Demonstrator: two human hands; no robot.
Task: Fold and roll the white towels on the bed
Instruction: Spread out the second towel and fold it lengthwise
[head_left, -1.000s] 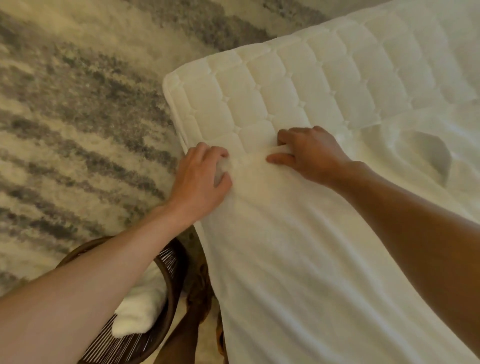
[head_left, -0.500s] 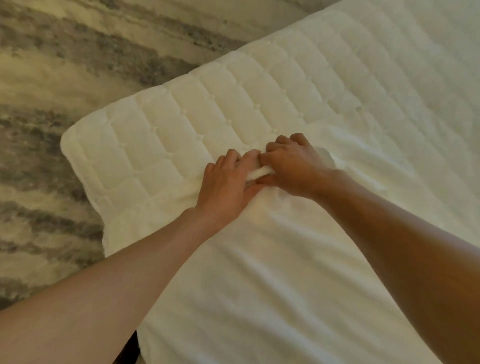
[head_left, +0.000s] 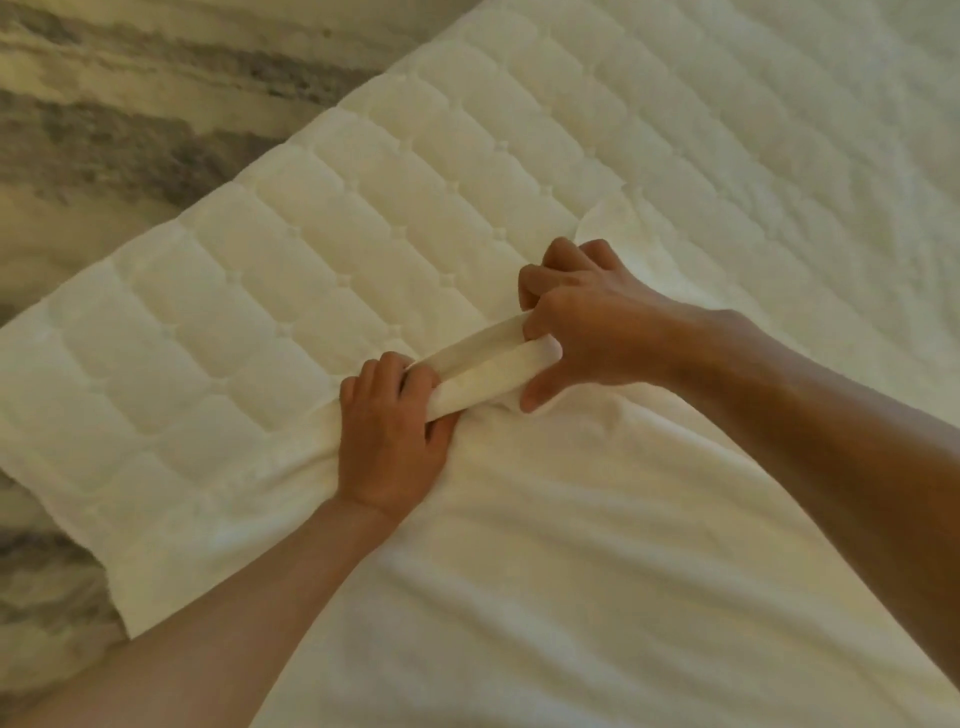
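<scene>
A white towel (head_left: 571, 545) lies spread flat on the quilted white mattress (head_left: 311, 249), reaching from the middle of the view toward the bottom right. Its far edge is turned over into a short, tight roll (head_left: 488, 364). My left hand (head_left: 389, 441) is closed on the roll's left end, fingers curled over it. My right hand (head_left: 587, 322) grips the right end, with the thumb pressing on the towel below. A loose corner of towel (head_left: 608, 218) sticks out beyond my right hand.
The mattress corner (head_left: 78, 467) sits at the left, with its edge dropping to a grey and cream patterned rug (head_left: 104, 135). Bare quilted mattress stretches beyond the towel toward the top right.
My hands met at the towel's far edge, then spread apart along it as a small roll formed between them. The view swung right, so the basket on the floor left the picture.
</scene>
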